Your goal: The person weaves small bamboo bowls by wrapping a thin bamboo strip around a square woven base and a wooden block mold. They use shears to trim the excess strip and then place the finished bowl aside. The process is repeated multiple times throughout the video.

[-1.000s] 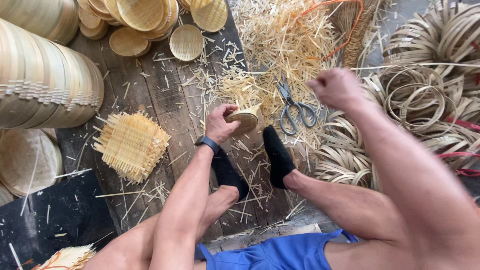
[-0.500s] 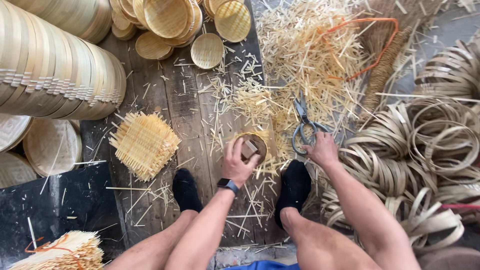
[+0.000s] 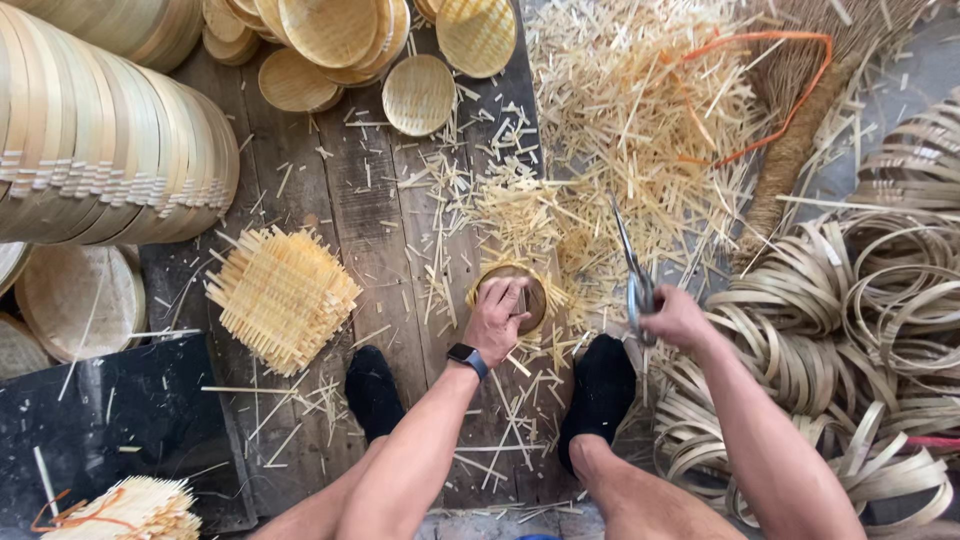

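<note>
Bamboo offcuts (image 3: 640, 130) litter a weathered plank floor (image 3: 370, 230) where a seated person works between two black-socked feet. The left hand (image 3: 497, 318), fingers curled, presses down on a small round bamboo basket (image 3: 524, 292) lying on the planks just ahead of the feet, its rim ringed with untrimmed slivers. The right hand (image 3: 675, 318) is clenched around the handles of metal scissors (image 3: 630, 270), blades pointing away over the scrap pile, just beside the basket but apart from it. A square woven bamboo mat (image 3: 282, 296) with frayed edges lies to the left with bare planks around it. Stacked round trays (image 3: 110, 150) crowd the left edge; coiled bamboo hoops (image 3: 860, 330) hem in the right.
</note>
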